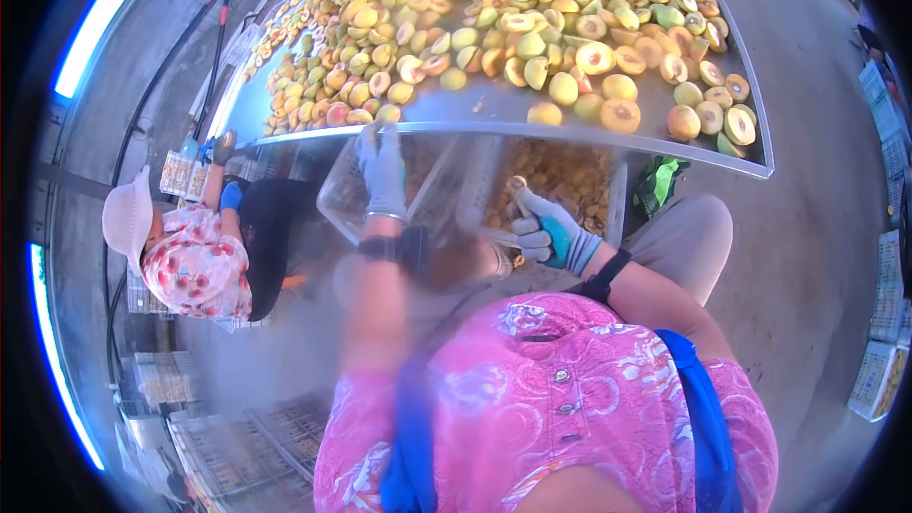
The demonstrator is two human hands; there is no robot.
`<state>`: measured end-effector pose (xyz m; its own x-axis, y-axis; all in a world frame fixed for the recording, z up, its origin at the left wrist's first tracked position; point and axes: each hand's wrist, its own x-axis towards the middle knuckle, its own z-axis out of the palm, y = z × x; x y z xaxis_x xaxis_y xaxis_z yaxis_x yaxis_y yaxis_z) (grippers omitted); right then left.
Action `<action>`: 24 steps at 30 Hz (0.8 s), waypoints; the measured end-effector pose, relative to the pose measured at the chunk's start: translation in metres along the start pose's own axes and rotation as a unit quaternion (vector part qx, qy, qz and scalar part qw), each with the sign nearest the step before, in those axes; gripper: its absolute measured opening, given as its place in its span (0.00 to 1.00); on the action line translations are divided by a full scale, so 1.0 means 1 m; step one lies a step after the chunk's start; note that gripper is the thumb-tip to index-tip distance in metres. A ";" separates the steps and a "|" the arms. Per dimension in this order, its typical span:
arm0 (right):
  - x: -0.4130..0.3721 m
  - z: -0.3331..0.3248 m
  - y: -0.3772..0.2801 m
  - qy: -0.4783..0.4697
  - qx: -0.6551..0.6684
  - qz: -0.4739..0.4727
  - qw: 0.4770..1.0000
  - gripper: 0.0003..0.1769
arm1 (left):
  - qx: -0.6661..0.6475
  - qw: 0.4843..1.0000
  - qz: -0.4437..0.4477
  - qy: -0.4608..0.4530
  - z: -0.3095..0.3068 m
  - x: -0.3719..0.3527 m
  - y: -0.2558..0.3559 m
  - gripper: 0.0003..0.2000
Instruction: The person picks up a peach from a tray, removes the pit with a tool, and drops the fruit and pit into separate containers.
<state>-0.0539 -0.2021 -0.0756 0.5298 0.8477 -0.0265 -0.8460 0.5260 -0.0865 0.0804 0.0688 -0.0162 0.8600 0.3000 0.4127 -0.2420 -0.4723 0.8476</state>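
Observation:
Many halved yellow peaches [596, 58], several showing a brown centre, lie on a metal table [608, 141]. My left hand [383, 171], in a grey glove, reaches up to the table's near edge. Its fingers are stretched out and slightly apart, just at a peach half [389, 113]. My right hand [556, 233], in a grey and teal glove, is closed above a crate [472, 185] of brownish fruit pieces or pits. A small brownish roundish bit [517, 183] shows at its fingertips; I cannot make out what it is.
A second plastic crate [334, 199] stands under the table, left of the filled one. A co-worker [195, 261] in a hat sits at the left by the table. Stacked crates [874, 375] line the right side. A green and black bag-like thing [658, 182] lies below the table.

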 end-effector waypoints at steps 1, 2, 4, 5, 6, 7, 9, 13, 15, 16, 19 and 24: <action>0.002 -0.003 0.001 0.063 0.001 -0.007 0.998 0.18 | 0.082 0.994 0.059 -0.041 0.011 -0.005 0.022 0.15; 0.005 -0.006 0.001 0.060 -0.010 -0.009 0.998 0.19 | 0.235 0.948 0.180 -0.114 0.025 -0.012 0.048 0.15; 0.007 0.000 0.000 0.083 -0.027 -0.021 0.996 0.19 | 0.308 0.890 0.249 -0.223 0.068 -0.020 0.051 0.18; 0.007 0.004 0.001 0.106 -0.040 -0.033 0.993 0.19 | 0.236 0.913 0.203 -0.265 0.093 -0.023 0.035 0.21; 0.006 0.006 0.001 0.129 -0.052 -0.046 0.989 0.20 | 0.219 0.922 0.105 -0.301 0.109 -0.030 0.070 0.26; 0.004 0.006 0.001 0.130 -0.054 -0.049 0.989 0.20 | 0.199 0.921 0.007 -0.335 0.122 -0.036 0.106 0.32; 0.000 0.004 0.001 0.187 -0.123 -0.085 0.971 0.22 | 0.228 0.894 0.017 -0.384 0.154 -0.033 0.110 0.35; -0.008 0.004 -0.003 0.185 -0.136 -0.104 0.968 0.22 | 0.273 0.852 0.038 -0.446 0.178 -0.026 0.111 0.41; -0.010 0.008 -0.007 0.178 -0.121 -0.119 0.969 0.22 | 0.233 0.863 0.017 -0.448 0.168 -0.026 0.117 0.38; -0.010 0.010 -0.009 0.172 -0.110 -0.130 0.970 0.23 | 0.190 0.874 -0.007 -0.446 0.162 -0.026 0.122 0.35; -0.013 0.010 -0.015 0.108 -0.062 -0.103 0.987 0.23 | -0.149 0.897 -0.126 -0.397 0.155 -0.028 0.101 0.25; -0.018 0.036 -0.023 -0.054 -0.061 -0.120 0.989 0.19 | -0.384 0.827 -0.211 -0.353 0.113 -0.053 0.082 0.19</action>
<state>-0.0461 -0.2271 -0.0368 0.6989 0.7057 0.1162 -0.6801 0.7061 -0.1975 0.0653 -0.0790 -0.0066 0.9231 -0.3824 -0.0412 0.1650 0.2969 0.9405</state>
